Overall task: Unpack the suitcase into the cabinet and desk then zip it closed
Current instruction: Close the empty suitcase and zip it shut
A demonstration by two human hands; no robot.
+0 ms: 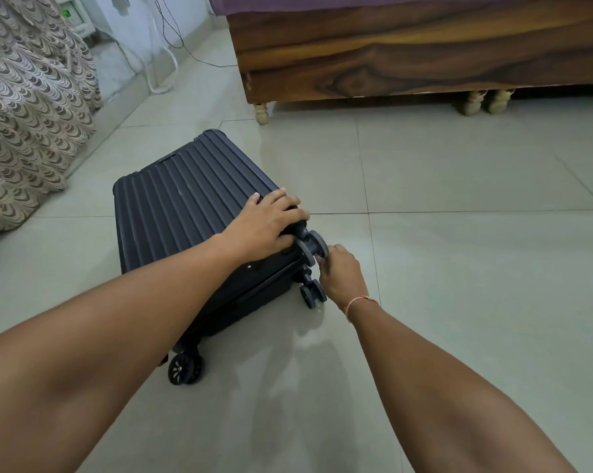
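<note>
A dark grey ribbed hard-shell suitcase (185,206) lies flat on the tiled floor, lid down and closed, its wheels toward me. My left hand (264,223) rests on the near right corner of the lid, fingers curled over the edge above a wheel. My right hand (341,278) is beside that corner between the two right wheels (310,247), fingertips pinching something small and shiny at the seam, probably the zipper pull. The seam itself is mostly hidden by the hand.
A wooden bed frame (424,52) with turned legs stands at the back right. A patterned curtain (25,107) hangs at the left. Cables (165,59) trail along the far wall. Bare floor tiles (476,268) spread to the right of the suitcase.
</note>
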